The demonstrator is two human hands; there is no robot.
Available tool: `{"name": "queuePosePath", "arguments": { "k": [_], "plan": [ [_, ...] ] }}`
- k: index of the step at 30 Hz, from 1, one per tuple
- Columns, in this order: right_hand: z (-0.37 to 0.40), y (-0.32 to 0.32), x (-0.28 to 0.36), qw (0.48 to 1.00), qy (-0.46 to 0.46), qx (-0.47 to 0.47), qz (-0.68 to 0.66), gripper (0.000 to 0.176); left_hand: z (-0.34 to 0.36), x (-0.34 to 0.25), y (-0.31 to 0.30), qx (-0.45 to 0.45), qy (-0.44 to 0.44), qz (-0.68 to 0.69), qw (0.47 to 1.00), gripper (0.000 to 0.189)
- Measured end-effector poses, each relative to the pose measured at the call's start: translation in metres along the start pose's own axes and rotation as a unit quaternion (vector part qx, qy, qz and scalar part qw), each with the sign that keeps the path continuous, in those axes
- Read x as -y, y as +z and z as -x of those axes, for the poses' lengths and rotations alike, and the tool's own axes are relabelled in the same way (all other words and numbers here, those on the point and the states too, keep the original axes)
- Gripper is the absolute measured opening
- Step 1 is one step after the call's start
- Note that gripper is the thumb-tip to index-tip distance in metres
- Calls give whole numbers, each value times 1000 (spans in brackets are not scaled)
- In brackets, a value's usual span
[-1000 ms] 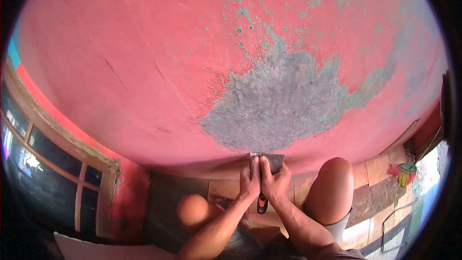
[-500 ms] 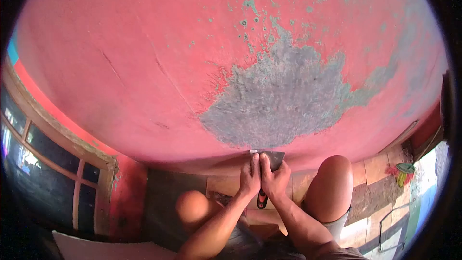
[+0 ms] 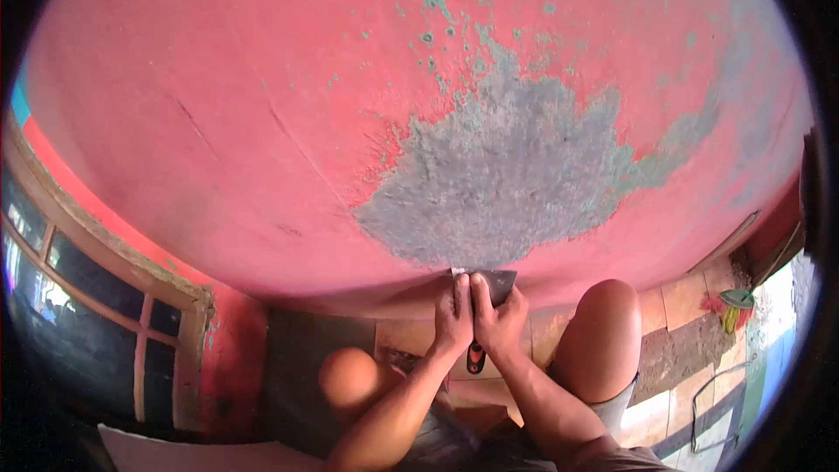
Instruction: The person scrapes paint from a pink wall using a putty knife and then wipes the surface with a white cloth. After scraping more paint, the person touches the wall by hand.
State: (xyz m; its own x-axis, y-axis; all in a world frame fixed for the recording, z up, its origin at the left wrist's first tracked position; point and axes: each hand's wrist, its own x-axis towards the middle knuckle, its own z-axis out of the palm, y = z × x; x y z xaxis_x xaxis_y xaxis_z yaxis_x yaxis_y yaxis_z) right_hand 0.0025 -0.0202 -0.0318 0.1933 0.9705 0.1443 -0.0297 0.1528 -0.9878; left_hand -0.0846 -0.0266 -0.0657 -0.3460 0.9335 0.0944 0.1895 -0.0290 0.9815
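Observation:
Both my hands are closed together on one putty knife (image 3: 499, 285), whose wide dark blade meets the wall at the lower edge of a bare grey patch (image 3: 507, 179). My left hand (image 3: 453, 313) presses its fingers along the left side of the blade. On the other side, my right hand (image 3: 500, 322) wraps the handle, with the thumb up along the blade. The black and red handle end sticks out below my hands. Around the patch, the wall (image 3: 245, 131) is painted pink-red, with small grey-green flaked spots above.
My bent knees (image 3: 603, 341) flank my arms. A wood-framed window (image 3: 105, 288) stands at the left. Tiled floor (image 3: 669, 310) runs below the wall, and a broom with green and red bristles (image 3: 734, 308) lies at the right. A pale board (image 3: 201, 454) is at the lower left.
The view has shifted slightly, so the wall patch appears a little further left and up. My hands keep the same hold on the putty knife at the patch's lower edge.

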Motion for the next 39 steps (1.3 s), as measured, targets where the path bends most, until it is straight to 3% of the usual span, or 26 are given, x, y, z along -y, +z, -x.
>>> {"name": "queuePosePath", "arguments": {
  "k": [7,10,15,19,22,23,26,28,31,35,39],
  "plan": [
    [-5,0,10,1000,-18,-6,-21,26,-1,-7,3,-23,39,-6,999,53],
    [0,2,-8,1000,-5,-6,-1,26,1,1,-2,21,-48,1,999,51],
    [-7,0,14,1000,-18,10,-11,22,-1,-13,-1,1,-2,34,999,54],
    [0,1,-5,999,-27,-1,22,21,3,1,-4,21,-46,-14,999,54],
    [-3,6,5,998,-26,-23,-45,26,4,-23,-2,-9,-18,-11,1000,54],
    [-6,4,6,999,-17,-9,-35,25,-2,-16,-3,-1,12,3,1000,54],
    [-4,-1,8,1000,-1,15,-2,25,0,9,-2,15,-23,7,1000,52],
    [-1,2,5,999,-31,-6,11,25,0,-1,-4,7,-16,-17,1000,51],
    [-5,2,7,1000,0,10,-14,24,2,-20,2,-23,21,21,999,51],
    [-1,-1,-2,1000,-8,6,6,23,1,9,-3,24,-35,18,999,51],
    [-5,4,7,1000,-5,3,-13,25,0,-10,-4,10,-35,-3,999,51]
  ]
}}
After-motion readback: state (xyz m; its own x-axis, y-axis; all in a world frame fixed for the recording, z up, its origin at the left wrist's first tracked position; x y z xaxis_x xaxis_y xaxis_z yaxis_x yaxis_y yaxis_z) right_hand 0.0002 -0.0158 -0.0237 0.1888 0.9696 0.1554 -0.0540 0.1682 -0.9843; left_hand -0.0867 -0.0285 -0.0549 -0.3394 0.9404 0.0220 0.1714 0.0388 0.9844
